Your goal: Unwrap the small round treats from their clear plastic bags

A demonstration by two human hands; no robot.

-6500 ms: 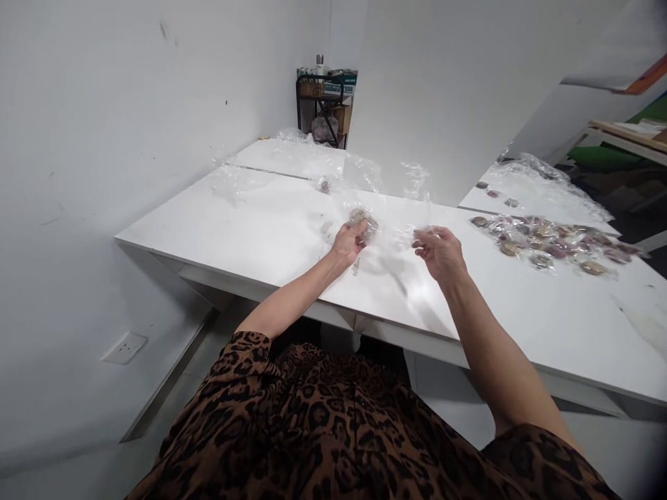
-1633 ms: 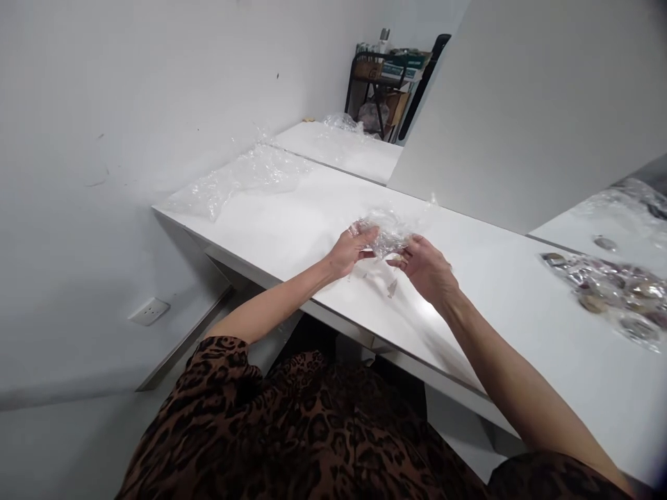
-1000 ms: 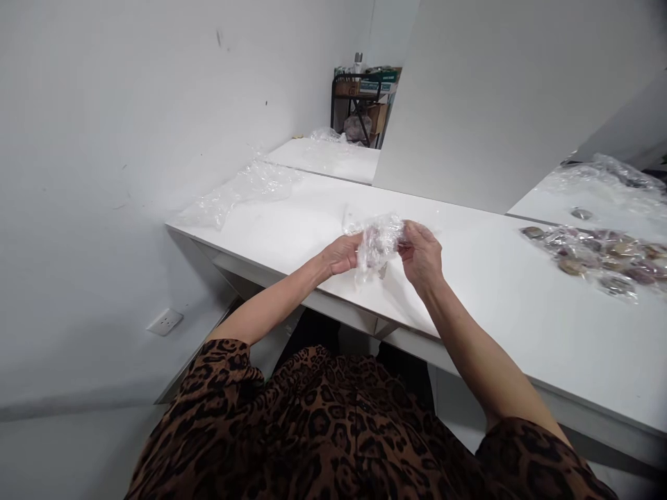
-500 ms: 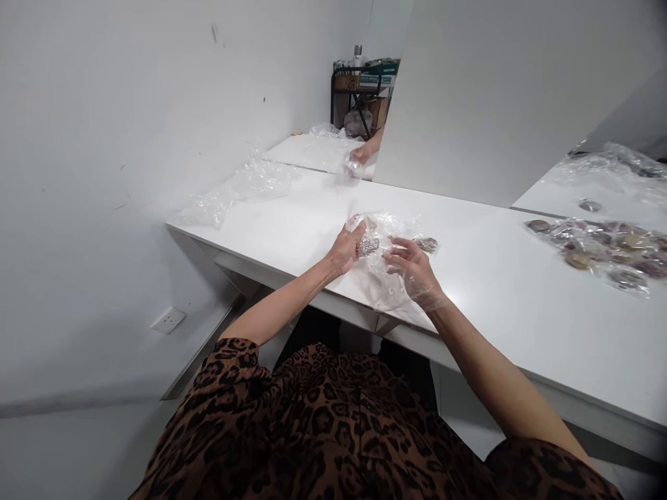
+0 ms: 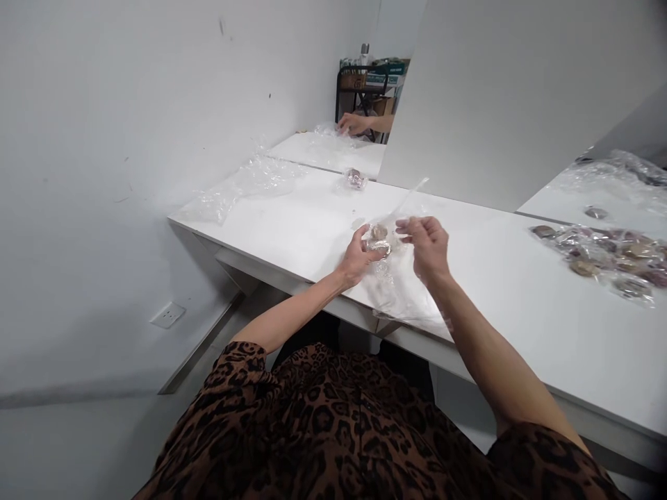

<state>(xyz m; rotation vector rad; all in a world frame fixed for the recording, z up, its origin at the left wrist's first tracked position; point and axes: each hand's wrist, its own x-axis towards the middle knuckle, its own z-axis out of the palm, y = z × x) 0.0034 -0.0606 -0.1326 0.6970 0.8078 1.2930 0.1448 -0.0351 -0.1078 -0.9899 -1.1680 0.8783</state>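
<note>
My left hand (image 5: 359, 258) grips a small round brownish item (image 5: 379, 248) in shiny clear wrap, close above the white table. Another brownish round piece (image 5: 379, 231) shows just behind it, at my fingertips. Thin clear plastic film (image 5: 399, 285) spreads below and to the right of these pieces, down to the table's front edge. To the right, my right hand (image 5: 430, 243) is raised with thumb and fingers pinched together at the film's upper part. Exactly what lies between those fingertips is too fine to make out.
A wrapped reddish piece (image 5: 356, 178) lies near the grey partition (image 5: 469, 104). Several wrapped round pieces (image 5: 615, 253) are heaped at right. Crumpled clear plastic (image 5: 250, 180) lies along the left wall. Beyond the table's back edge, another person's hand (image 5: 354, 124) touches plastic.
The other person's hand has drawn back, leaving the reddish wrapped piece on the table. My right hand has risen, and a strip of film now sticks up behind my hands.
</note>
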